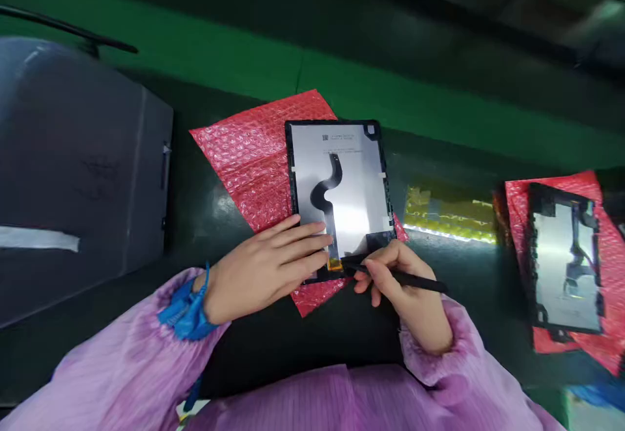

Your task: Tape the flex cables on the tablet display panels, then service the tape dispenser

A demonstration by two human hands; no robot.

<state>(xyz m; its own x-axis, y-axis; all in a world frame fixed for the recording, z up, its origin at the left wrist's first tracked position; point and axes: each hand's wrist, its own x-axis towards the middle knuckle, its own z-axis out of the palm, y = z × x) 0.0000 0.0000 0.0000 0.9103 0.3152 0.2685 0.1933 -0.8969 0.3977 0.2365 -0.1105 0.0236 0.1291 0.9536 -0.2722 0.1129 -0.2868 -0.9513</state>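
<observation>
A tablet screen panel (pixel 312 164) lies with its silvery back upward on a sheet of red bubble wrap (pixel 249 157). A black ribbon cable (pixel 319 193) winds down the panel to an orange patch (pixel 334 264) near the lower edge. My left hand (pixel 273 258) rests flat on the panel's lower left, fingers stretched out beside and partly over the cable. In my right hand (pixel 398 275) is a pair of slim black tweezers (pixel 415 280), pinched between thumb and fingers. Their tips are at the panel's lower edge, close to the orange patch. Whether they grip anything cannot be made out.
A large grey box (pixel 88 177) stands at the left. To the right lie yellowish, shiny film strips (pixel 449 216). Farther right, a second screen panel (pixel 566 262) lies on more red bubble wrap (pixel 612 275). A blue strap (pixel 188 310) circles my left wrist.
</observation>
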